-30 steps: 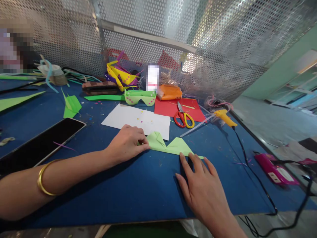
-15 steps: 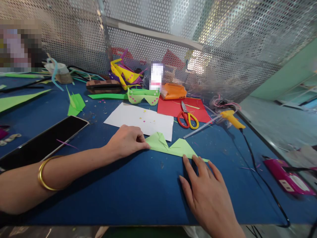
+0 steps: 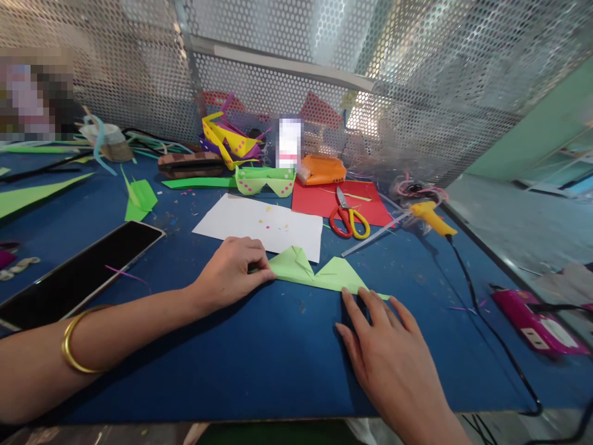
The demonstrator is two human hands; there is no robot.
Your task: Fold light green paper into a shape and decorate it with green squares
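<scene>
Head view: a folded light-green paper piece, matte and sharply creased into two peaked triangles joined by a narrow strip, lies flat on the blue tabletop, its upper left peak overlapping the edge of a white sheet speckled with tiny coloured dots. The left hand has its fingers curled and pressed together, pinching the paper's left end against the tabletop. The right hand lies flat with fingers spread, the fingertips touching the paper's lower right edge. Beyond the white sheet sit green paper glasses with pink dots, a red sheet carrying red-and-yellow scissors, and a yellow glue gun with a black cord. A glossy black phone lies to the left, a pink device to the right. Perforated metal mesh walls the tabletop's far side.
</scene>
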